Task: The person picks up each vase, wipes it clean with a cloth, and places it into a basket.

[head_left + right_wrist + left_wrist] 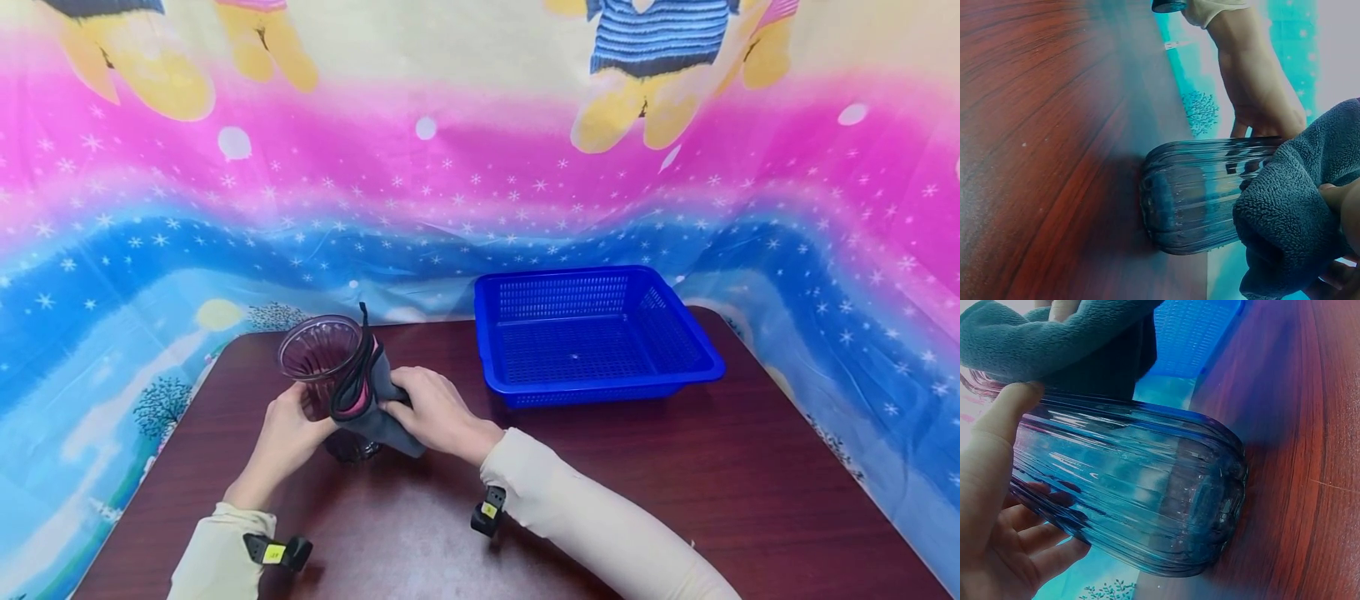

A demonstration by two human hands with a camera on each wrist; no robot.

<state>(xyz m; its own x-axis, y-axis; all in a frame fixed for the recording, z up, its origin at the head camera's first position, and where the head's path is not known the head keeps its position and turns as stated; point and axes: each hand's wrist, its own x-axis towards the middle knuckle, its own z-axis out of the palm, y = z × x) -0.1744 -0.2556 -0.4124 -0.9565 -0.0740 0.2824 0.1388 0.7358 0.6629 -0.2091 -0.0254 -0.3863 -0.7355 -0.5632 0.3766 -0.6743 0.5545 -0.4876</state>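
Note:
A ribbed, see-through glass vase [318, 346] with a flared rim stands slightly tilted near the left side of the table. My left hand [288, 429] grips its side, with the thumb in front and the fingers behind, as the left wrist view shows. A grey cloth [382, 429] with a dark edge and some pink lies bunched against the vase's right side. My right hand [435, 408] holds this cloth, pinching its folds. In the right wrist view, the vase's base [1163, 200] is close to the tabletop; whether it touches cannot be told.
A blue plastic basket [600, 388] with mesh walls stands at the back right of the dark red-brown table [600, 483]. Behind the table hangs a colourful printed cloth [450, 183]. Both wrists wear black camera mounts.

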